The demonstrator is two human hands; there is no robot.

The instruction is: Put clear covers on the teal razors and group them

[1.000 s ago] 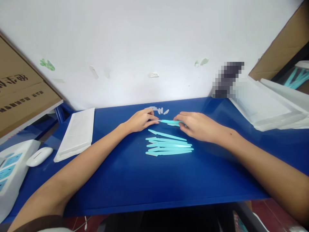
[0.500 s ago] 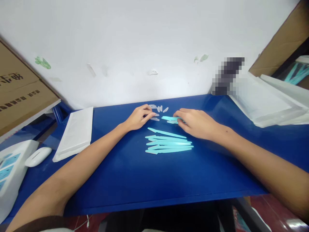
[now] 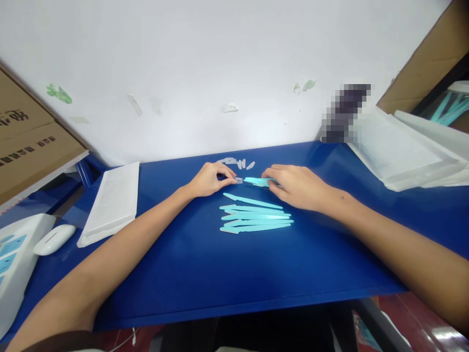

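Between its thumb and index finger my left hand (image 3: 213,180) pinches a small clear blade cap (image 3: 239,180), close to the tips of the turquoise razors in my other hand. My right hand (image 3: 293,186) is closed round the handles of these turquoise eyebrow razors (image 3: 256,181); how many it holds I cannot tell. Nearer to me on the blue table, several more turquoise eyebrow razors (image 3: 256,216) lie side by side, roughly parallel. Several loose clear caps (image 3: 244,164) are scattered beyond my hands, toward the wall.
A white padded envelope (image 3: 112,198) lies at left, near a white earphone case (image 3: 54,240) and a white device with blue labels (image 3: 22,254). Cardboard boxes (image 3: 32,127) stand at the left and right. White plastic packaging (image 3: 410,156) rests on the right side of the blue table (image 3: 220,283).
My left hand has moved slightly, bringing the clear cap up to the razor tips. My right hand stays nearly in place, still holding the razors.
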